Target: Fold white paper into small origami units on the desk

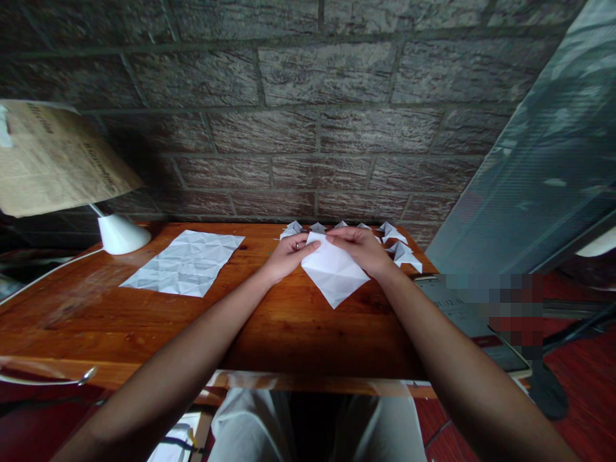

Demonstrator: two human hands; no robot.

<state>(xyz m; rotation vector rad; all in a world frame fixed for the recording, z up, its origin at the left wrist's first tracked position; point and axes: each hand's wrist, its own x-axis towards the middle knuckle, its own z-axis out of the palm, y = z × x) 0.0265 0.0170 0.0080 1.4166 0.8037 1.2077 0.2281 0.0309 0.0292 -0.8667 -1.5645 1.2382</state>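
White paper sheet, creased, above the wooden desk; left hand and right hand each pinch its far corner. Creased sheet, lying left. Folded paper pieces, beyond.

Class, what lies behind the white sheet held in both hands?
Behind the white sheet, folded paper shapes sit on the wooden table before the brick wall. The left hand and right hand partly cover some; whether more are hidden cannot be told.
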